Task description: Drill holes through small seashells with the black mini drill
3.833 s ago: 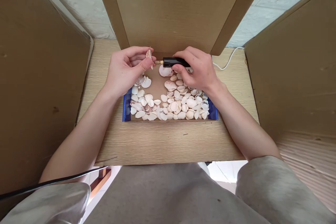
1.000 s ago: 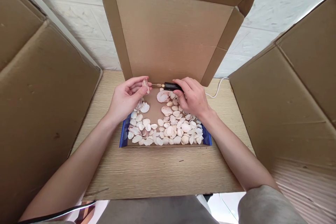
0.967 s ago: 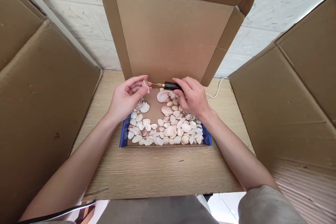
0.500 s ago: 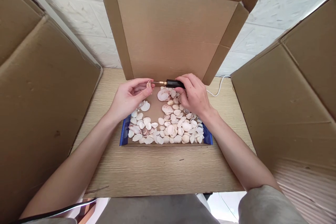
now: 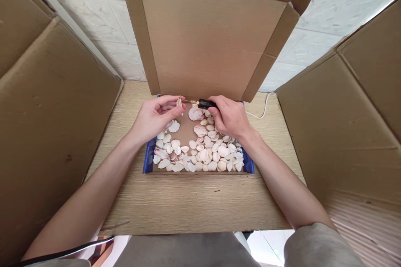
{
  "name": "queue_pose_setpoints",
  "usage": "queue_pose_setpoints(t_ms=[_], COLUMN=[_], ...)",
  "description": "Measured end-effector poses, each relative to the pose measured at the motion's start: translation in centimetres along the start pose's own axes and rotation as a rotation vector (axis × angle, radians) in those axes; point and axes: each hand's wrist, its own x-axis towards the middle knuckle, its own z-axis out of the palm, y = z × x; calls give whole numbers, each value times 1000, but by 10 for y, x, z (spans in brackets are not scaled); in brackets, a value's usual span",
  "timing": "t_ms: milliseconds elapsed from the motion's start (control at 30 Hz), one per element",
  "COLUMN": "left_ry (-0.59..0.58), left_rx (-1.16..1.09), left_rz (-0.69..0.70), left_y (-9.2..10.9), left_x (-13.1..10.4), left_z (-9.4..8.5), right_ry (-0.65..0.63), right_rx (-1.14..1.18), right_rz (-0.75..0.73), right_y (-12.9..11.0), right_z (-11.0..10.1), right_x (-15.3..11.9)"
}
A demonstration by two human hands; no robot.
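Note:
Between the thumb and fingers of my left hand (image 5: 156,117) is a small pinkish-brown shell (image 5: 179,102). My right hand (image 5: 231,117) is wrapped round a black hand drill (image 5: 206,104) with a brass chuck. Its thin bit points left and its tip is at the shell; whether it has gone in cannot be made out. Both hands are above the back part of an open cardboard box with blue sides (image 5: 248,162). White and pinkish shells (image 5: 204,155) lie in the box, with larger speckled ones (image 5: 196,113) near its middle.
The box's raised lid (image 5: 209,37) stands behind the hands. Cardboard panels flank the wooden table (image 5: 188,204) at left (image 5: 62,91) and right (image 5: 338,125). A white cable (image 5: 265,106) runs at the back right. A small dark sliver (image 5: 216,191) lies in front of the box.
My right hand and the drill have dipped slightly, and the drill now tilts a little. The shell in my left hand sits slightly lower and more upright.

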Motion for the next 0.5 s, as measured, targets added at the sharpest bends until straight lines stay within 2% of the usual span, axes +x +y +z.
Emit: queue_pose_setpoints(t_ms=[200, 267, 400, 500], left_ry=[-7, -12, -10, -2], left_rx=[21, 21, 24, 42], left_rz=[1, -1, -9, -11], left_y=[1, 1, 0, 0], left_x=[0, 0, 0, 0], left_z=[0, 0, 0, 0], right_ry=[259, 230, 26, 75], right_rx=[-91, -72, -2, -38], right_rz=[-56, -48, -5, -23], right_y=[0, 0, 0, -1], right_z=[-4, -3, 1, 0], right_x=[4, 2, -2, -2])
